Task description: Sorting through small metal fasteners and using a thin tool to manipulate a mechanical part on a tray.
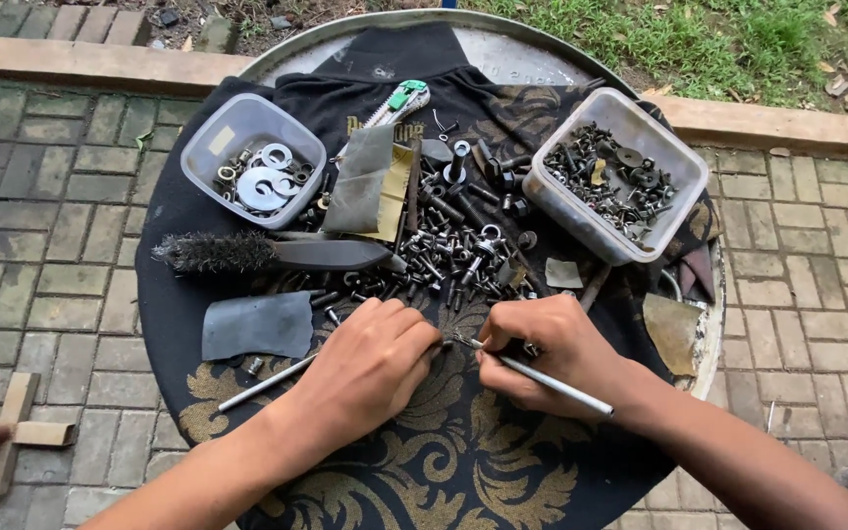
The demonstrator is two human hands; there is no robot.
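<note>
On the round bench, covered by a black cloth with gold pattern, stand two clear plastic tubs. The left tub holds flat washers and a few small rings; the right tub is full of dark screws and nuts. Between them lies a loose pile of bolts, with a wire brush and pieces of sandpaper beside it. The left hand has its grip closed on a small part which I cannot see well. The right hand closes its grip around a thin metal rod, just beside the left. The cloth near the front edge offers free room.
</note>
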